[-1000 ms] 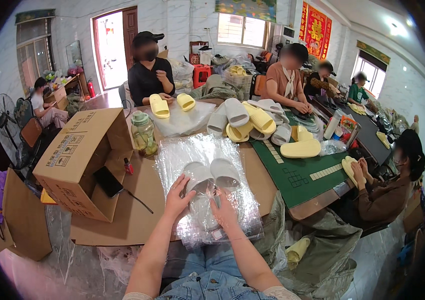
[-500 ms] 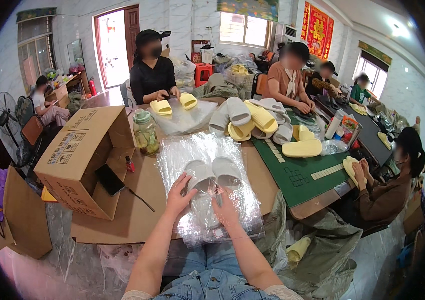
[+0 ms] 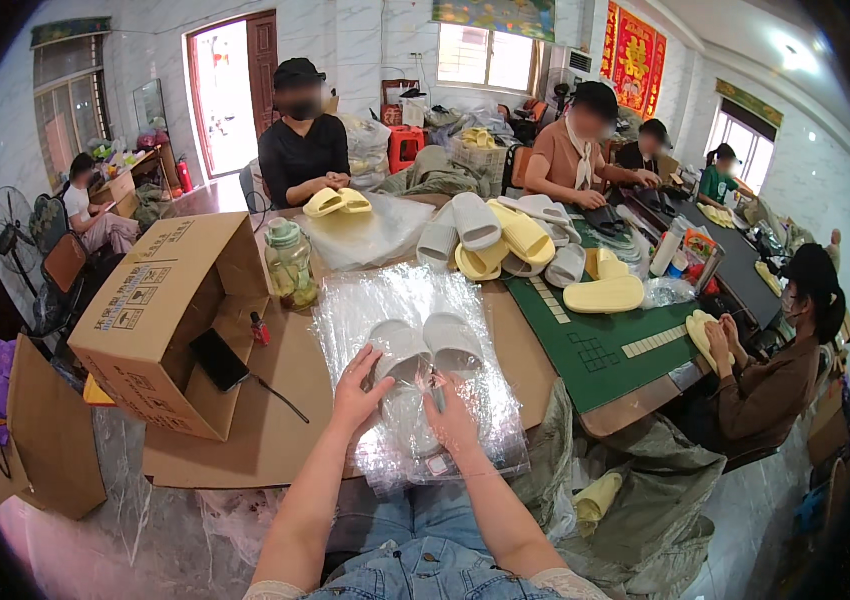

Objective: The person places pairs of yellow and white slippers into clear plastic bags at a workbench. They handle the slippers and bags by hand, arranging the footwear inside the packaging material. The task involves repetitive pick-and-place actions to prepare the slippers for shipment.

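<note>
In front of me a pair of pale grey slippers (image 3: 454, 345) lies on a stack of clear plastic bags (image 3: 345, 308). My left hand (image 3: 355, 388) rests against the left slipper of the pair, its fingers stretched out over the strap's edge. My right hand (image 3: 454, 418) is closed around a small, slim grey tool (image 3: 438, 398) at the heel side of the right slipper; its exact kind is too small to tell. The soles nearest me partly blend into the shiny plastic.
An open cardboard box (image 3: 160, 325) stands left, with a black phone (image 3: 218, 359), a red bottle (image 3: 260, 328) and a glass jar (image 3: 291, 264) by it. Grey and yellow slippers (image 3: 525, 233) are heaped ahead. A green mat (image 3: 595, 365) lies right. Several co-workers sit around.
My hands and the grey slippers stay put. Across the table, the co-worker in black has brought the two yellow slippers together. The co-worker further right has shifted their hands and raised their head slightly.
</note>
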The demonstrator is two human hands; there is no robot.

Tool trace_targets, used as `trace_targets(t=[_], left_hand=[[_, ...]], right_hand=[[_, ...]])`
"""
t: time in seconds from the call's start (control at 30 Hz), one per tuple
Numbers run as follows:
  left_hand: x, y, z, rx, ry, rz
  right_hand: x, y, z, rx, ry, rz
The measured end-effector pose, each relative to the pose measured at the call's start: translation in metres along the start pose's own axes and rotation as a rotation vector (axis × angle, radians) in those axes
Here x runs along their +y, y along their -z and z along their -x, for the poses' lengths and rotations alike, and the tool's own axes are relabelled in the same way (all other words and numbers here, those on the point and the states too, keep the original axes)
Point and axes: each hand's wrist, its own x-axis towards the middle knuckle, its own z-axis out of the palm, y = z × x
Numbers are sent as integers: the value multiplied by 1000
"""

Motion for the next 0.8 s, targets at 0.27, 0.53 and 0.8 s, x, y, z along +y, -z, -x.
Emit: trace_targets(t=[0.27,0.53,0.8], left_hand=[[-3,-3,1,16,8,66],[-5,-2,0,16,-29,37],[-2,-1,0,16,-15,19]], right_hand=[[10,-5,1,19,14,-20],[1,-2,1,22,-8,-34],[5,-4,0,14,-8,-42]])
